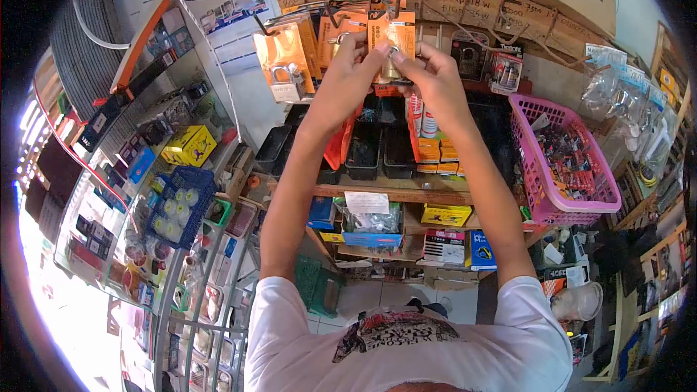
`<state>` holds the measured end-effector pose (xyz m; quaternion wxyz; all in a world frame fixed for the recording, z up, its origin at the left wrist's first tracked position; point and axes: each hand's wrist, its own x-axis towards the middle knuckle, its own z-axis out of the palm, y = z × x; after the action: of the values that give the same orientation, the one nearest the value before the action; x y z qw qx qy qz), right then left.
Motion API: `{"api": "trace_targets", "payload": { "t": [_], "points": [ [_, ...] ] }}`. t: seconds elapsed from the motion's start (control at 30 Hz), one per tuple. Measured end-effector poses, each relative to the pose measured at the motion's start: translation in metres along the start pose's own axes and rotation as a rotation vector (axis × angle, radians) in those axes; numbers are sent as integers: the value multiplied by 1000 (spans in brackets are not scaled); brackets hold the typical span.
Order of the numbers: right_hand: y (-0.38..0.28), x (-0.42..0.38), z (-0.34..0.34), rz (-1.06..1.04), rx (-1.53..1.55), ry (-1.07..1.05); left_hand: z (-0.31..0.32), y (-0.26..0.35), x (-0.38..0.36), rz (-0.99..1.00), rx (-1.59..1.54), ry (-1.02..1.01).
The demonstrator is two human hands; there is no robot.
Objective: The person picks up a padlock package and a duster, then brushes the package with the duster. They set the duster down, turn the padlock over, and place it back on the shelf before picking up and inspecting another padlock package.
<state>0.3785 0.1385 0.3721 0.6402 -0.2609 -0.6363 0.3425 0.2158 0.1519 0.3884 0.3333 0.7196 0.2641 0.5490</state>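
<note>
Both my hands are raised in front of the wooden rail, at a carded padlock (393,27) on an orange card under a hook. My left hand (353,65) grips its left side, with the thumb near the shackle. From the other side my right hand (434,76) closes on it, thumb against the brass-coloured lock body. The fingers behind the card are partly hidden. Just left hangs another padlock pack (286,65) with a silver lock, in front of several more orange cards.
Hooks line the handwritten wooden rail (465,1). Below stand black bins (363,156) and small orange boxes (438,151) on a shelf. A pink basket (581,207) of small packets is at right; a blue basket (205,187) sits on the glass case at left.
</note>
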Motion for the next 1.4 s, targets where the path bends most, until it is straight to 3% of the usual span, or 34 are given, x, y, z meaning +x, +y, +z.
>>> {"api": "trace_targets", "payload": {
  "t": [0.17,0.37,0.53,0.63,0.77,0.9,1.03,1.13,1.27,1.33,1.4],
  "points": [
    [28,37,-11,-10,-110,32,-6,-4,4,-105,-56,-75],
    [51,66,-24,-64,-203,56,-4,1,0,-184,104,-74],
    [59,71,-30,-74,-301,66,1,4,-3,-112,48,-87],
    [78,81,-31,-121,-611,182,6,5,-7,-71,13,-86],
    [65,71,-25,-125,-835,402,6,4,-8,-183,129,-79],
    [60,68,-31,-73,-778,446,12,1,-6,-132,150,-39],
    [41,37,-43,78,-691,86,18,-3,-10,-118,130,-31],
    [22,-32,-58,-62,-688,52,20,-6,-18,-28,137,-53],
    [-31,-125,-118,179,-409,-394,31,-13,-46,14,94,-90],
    [-43,-165,-159,-21,-559,-572,41,-20,-64,-2,21,-131],
    [-68,-191,-193,88,-440,-673,55,-44,-86,16,-79,-297]
  ]
}}
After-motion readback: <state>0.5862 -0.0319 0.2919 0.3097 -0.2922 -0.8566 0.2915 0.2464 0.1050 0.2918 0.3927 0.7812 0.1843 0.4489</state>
